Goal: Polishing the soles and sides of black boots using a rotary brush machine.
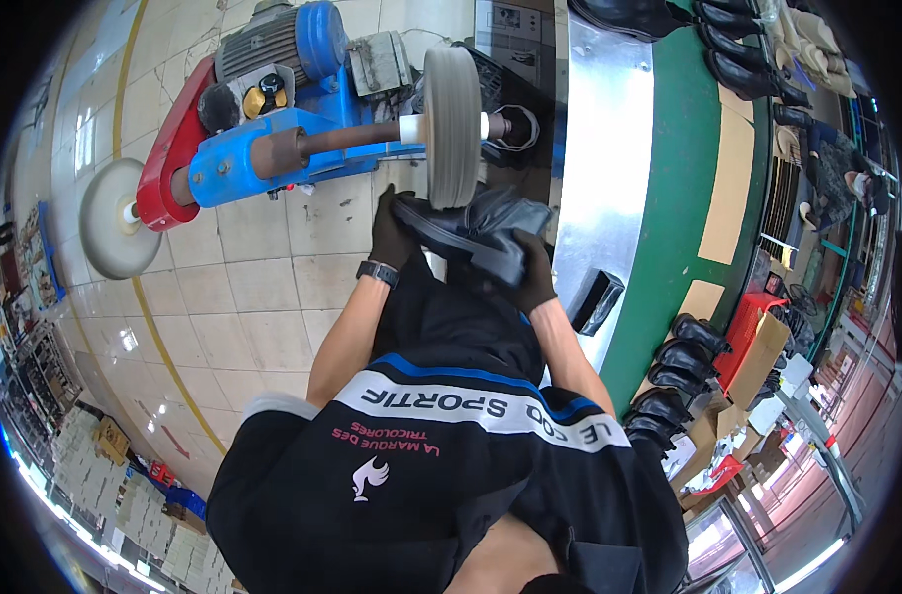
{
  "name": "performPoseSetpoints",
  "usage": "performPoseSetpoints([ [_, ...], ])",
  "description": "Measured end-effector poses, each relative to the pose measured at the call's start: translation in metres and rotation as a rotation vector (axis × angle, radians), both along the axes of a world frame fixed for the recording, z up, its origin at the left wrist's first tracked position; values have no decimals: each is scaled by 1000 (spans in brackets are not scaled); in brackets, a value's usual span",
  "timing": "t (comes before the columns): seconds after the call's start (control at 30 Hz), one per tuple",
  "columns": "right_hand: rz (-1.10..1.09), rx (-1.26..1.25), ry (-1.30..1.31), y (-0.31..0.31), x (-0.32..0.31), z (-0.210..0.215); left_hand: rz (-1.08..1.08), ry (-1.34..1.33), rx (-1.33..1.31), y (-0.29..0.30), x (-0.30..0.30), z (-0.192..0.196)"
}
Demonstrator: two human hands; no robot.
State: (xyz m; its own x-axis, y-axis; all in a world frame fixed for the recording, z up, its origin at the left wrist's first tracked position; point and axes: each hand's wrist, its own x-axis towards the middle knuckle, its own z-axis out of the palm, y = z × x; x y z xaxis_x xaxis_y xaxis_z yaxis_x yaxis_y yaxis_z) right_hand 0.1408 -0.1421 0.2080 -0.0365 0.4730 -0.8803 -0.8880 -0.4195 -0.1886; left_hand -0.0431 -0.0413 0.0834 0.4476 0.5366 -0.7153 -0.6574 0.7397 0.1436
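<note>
Between my two dark-gloved hands is a black leather shoe (486,236), lying sideways with its toe to the left. My left hand (393,236) grips it at the toe end, the fingers partly hidden. At the other end my right hand (535,274) is closed around the sole and heel. Directly above the shoe stands a pale buffing wheel (452,129), its lower rim meeting the shoe's upper side. The wheel's surface looks streaked. It sits on a shaft (357,137) of a blue machine (235,163).
A red belt guard (174,148), a motor (263,45) and a second round wheel (114,220) are at the left. On the right runs a metal-edged bench (609,148) with a green top, a black glossy block (598,300) and several black shoes (687,356). Another person (847,183) is far right.
</note>
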Motion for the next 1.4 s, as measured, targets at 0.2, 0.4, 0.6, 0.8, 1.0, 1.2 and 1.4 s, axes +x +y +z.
performPoseSetpoints([
  [0.2,67,28,430,15,-10,-15,-387,1717,1199,25,-26,57],
  [0.4,-112,-9,422,4,-25,-28,-548,2032,1613,59,-7,111],
  [0.6,102,168,-116,-6,-64,-3,-702,1707,1888,67,29,150],
  [0.8,609,589,-864,-2,-72,-41,-565,1297,2387,76,76,169],
  [1.0,1124,725,-1321,20,-67,-6,-932,822,2392,53,98,187],
  [1.2,701,584,-980,-5,-62,-17,-937,117,2609,-1,83,177],
  [1.4,241,231,-361,-40,-47,-12,-479,123,2337,-18,23,195],
])
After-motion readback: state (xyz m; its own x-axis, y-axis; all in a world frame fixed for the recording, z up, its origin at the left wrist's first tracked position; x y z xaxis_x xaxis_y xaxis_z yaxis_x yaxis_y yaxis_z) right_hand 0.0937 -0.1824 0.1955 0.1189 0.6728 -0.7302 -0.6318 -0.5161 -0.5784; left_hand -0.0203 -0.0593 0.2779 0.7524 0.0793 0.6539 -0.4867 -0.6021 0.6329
